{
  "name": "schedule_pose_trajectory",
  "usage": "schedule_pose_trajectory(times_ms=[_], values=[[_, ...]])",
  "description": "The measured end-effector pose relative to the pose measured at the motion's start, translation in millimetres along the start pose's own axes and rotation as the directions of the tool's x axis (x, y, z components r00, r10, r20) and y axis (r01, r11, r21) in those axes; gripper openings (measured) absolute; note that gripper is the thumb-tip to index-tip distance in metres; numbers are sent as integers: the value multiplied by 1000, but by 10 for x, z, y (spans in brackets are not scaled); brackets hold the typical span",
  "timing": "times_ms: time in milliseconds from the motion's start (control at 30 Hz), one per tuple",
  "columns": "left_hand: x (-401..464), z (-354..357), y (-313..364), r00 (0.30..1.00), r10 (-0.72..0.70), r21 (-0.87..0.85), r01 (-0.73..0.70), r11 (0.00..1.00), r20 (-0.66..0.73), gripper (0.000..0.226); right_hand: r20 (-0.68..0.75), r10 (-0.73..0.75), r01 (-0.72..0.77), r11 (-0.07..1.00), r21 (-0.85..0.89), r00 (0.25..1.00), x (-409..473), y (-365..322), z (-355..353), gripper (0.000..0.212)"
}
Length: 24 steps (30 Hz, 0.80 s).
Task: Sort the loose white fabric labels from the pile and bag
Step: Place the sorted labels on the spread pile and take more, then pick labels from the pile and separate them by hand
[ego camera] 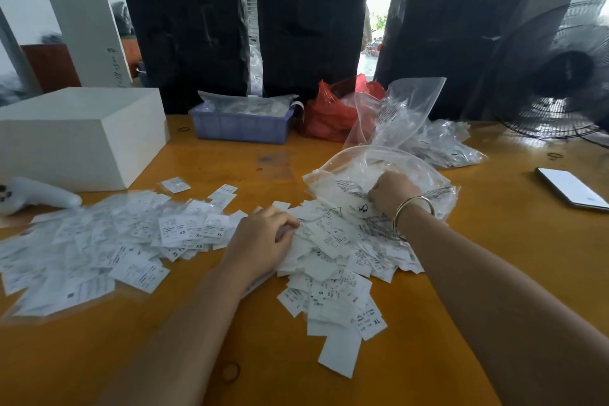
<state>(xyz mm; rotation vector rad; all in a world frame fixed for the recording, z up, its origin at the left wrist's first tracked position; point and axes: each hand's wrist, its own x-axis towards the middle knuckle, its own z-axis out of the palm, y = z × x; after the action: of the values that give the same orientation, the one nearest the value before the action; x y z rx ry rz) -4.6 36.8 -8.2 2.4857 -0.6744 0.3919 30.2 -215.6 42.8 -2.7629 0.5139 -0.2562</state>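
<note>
Orange and glossy, the counter carries a wide spread of white labels. One heap lies in the middle and reaches into the mouth of a clear bag; a second, blurrier spread lies to the left, some of it in clear sleeves. Sizes such as XS, S and XL are printed on several.

The left hand lies palm down on the middle heap, its fingers loosely bent and pressing the labels. The right hand, a bangle on its wrist, is curled into a fist at the bag's opening and grips the plastic there.

Behind, a white box stands at the left with a white controller beside it. A blue tray, a red bag and more clear bags sit along the far edge. A phone lies at the right, near a black fan. Black bundles stand beyond the counter.
</note>
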Motion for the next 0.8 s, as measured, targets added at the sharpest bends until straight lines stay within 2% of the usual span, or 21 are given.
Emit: schedule_pose_trajectory(times_ms=[133,267,433,667,800], values=[[-12,-1,6,1000,14,3,-14,1000,-17,22,-10,3,-2,995,102,1000,-22,26,0,18],[-20,-2,14,1000,6,6,-6,1000,-19,22,-90,-16,29,989,144,996,-45,30,11,25],[-18,-16,38,1000,-7,1,7,1000,-11,23,-70,-21,36,975,217,997,-6,36,23,33],[-27,-32,62,1000,-14,-29,14,999,-6,22,-126,95,-3,811,585,988,82,68,-11,39],[-27,-27,61,1000,-14,-20,14,1000,-9,22,-130,96,14,753,658,987,68,85,-16,43]])
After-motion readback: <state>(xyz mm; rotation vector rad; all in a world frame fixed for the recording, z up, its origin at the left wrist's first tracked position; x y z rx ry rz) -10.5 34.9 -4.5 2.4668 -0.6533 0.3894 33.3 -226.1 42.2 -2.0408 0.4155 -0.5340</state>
